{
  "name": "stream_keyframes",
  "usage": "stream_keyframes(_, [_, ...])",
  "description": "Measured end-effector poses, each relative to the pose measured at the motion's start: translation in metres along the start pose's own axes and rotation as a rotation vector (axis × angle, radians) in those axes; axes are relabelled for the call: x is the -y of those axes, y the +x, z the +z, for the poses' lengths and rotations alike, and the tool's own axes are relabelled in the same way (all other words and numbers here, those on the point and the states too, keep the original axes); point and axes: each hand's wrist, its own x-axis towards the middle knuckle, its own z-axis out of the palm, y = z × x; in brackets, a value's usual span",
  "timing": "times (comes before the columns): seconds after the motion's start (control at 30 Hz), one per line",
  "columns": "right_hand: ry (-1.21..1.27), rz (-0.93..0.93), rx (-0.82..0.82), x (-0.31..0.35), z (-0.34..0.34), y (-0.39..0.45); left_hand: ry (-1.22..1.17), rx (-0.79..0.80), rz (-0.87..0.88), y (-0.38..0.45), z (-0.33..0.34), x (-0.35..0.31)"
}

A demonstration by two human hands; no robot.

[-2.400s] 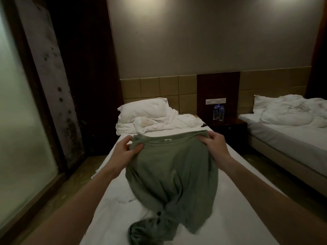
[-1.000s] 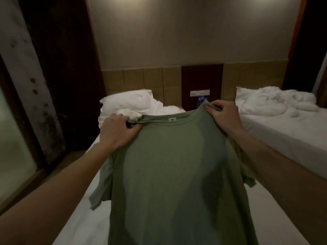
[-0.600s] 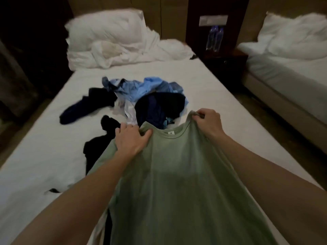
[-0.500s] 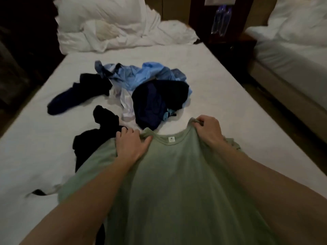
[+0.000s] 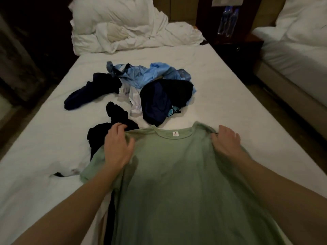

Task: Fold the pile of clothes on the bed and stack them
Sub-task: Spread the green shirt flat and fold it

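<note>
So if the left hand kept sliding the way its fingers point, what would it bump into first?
Probably the black garment: the left hand points up the bed and its fingertips already reach that garment's edge. Depth is hard to judge.

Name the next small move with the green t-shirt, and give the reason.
Probably let go and smooth it flat. The green cotton t-shirt already lies spread on the white bed sheet, the left hand rests loosely at one shoulder, and the right hand pinches the other.
</note>
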Motion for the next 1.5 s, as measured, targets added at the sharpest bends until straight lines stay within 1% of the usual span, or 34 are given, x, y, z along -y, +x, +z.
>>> stream_keyframes(0.1, [0.047,0.195,0.067,-0.03,-0.016,-0.023,0.029,-0.029,-0.189,-0.017,-0.03,0.01])
stream_keyframes(0.17, [0.068,0.241,0.119,-0.05,-0.022,-0.034,0.1,-0.038,-0.28,-0.027,-0.046,0.013])
stream_keyframes(0.2, [0.084,0.243,0.126,-0.057,-0.025,-0.039,0.135,-0.015,-0.328,-0.031,-0.052,0.012])
stream_keyframes(0.27, [0.147,0.264,0.115,-0.065,-0.031,-0.045,0.177,0.08,-0.471,-0.038,-0.056,0.018])
stream_keyframes(0.33, [0.224,0.29,0.128,-0.069,-0.036,-0.046,0.162,0.256,-0.627,-0.041,-0.057,0.028])
stream_keyframes(0.4, [0.312,0.296,0.124,-0.07,-0.039,-0.046,0.136,0.437,-0.708,-0.044,-0.062,0.033])
stream_keyframes(0.43, [0.376,0.284,0.117,-0.069,-0.041,-0.045,0.146,0.455,-0.689,-0.046,-0.064,0.033])
stream_keyframes(0.47, [0.449,0.272,0.111,-0.067,-0.043,-0.044,0.177,0.432,-0.644,-0.047,-0.065,0.033])
stream_keyframes(0.57, [0.633,0.212,0.08,-0.055,-0.054,-0.043,0.209,0.298,-0.494,-0.045,-0.066,0.024])
stream_keyframes(0.63, [0.677,0.171,0.031,-0.046,-0.062,-0.043,0.159,0.232,-0.447,-0.041,-0.071,0.012])
stream_keyframes(0.73, [0.704,0.073,-0.052,-0.021,-0.067,-0.054,0.072,0.187,-0.388,-0.034,-0.078,-0.005])
stream_keyframes(0.8, [0.702,-0.049,-0.032,0.002,-0.055,-0.068,-0.042,0.149,-0.387,-0.03,-0.08,-0.017])
stream_keyframes(0.83, [0.69,-0.118,0.031,0.015,-0.045,-0.078,-0.104,0.14,-0.392,-0.028,-0.08,-0.022])
stream_keyframes(0.87, [0.653,-0.192,0.126,0.026,-0.031,-0.089,-0.169,0.136,-0.396,-0.025,-0.08,-0.029])
stream_keyframes(0.9, [0.554,-0.283,0.231,0.033,-0.014,-0.098,-0.234,0.14,-0.4,-0.022,-0.08,-0.034])
stream_keyframes(0.97, [0.161,-0.482,0.401,0.037,0.023,-0.11,-0.314,0.152,-0.386,-0.017,-0.077,-0.05])
stream_keyframes(1.0, [-0.027,-0.545,0.429,0.036,0.04,-0.116,-0.332,0.169,-0.366,-0.014,-0.073,-0.059])
stream_keyframes(1.03, [-0.14,-0.572,0.423,0.034,0.053,-0.119,-0.365,0.203,-0.343,-0.012,-0.066,-0.071])
stream_keyframes(1.07, [-0.172,-0.58,0.386,0.032,0.06,-0.122,-0.431,0.263,-0.319,-0.013,-0.058,-0.084])
stream_keyframes(1.13, [-0.107,-0.606,0.33,0.026,0.062,-0.12,-0.598,0.446,-0.308,-0.019,-0.039,-0.109])
stream_keyframes(1.17, [-0.02,-0.625,0.317,0.023,0.057,-0.119,-0.616,0.512,-0.309,-0.025,-0.03,-0.117])
stream_keyframes(1.2, [0.089,-0.64,0.294,0.019,0.051,-0.119,-0.568,0.544,-0.3,-0.031,-0.022,-0.12])
stream_keyframes(1.23, [0.182,-0.64,0.244,0.014,0.044,-0.12,-0.482,0.541,-0.28,-0.039,-0.016,-0.119])
stream_keyframes(1.27, [0.238,-0.633,0.175,0.007,0.037,-0.122,-0.406,0.505,-0.275,-0.047,-0.013,-0.114])
stream_keyframes(1.33, [0.271,-0.605,0.066,-0.005,0.027,-0.131,-0.349,0.39,-0.307,-0.064,-0.015,-0.101])
stream_keyframes(1.4, [0.227,-0.523,0.037,-0.019,0.023,-0.14,-0.277,0.35,-0.29,-0.085,-0.024,-0.088])
stream_keyframes(1.47, [0.131,-0.424,0.038,-0.038,0.024,-0.153,-0.115,0.388,-0.188,-0.115,-0.034,-0.073])
stream_keyframes(1.5, [0.087,-0.359,0.048,-0.048,0.026,-0.161,-0.055,0.41,-0.166,-0.131,-0.04,-0.067])
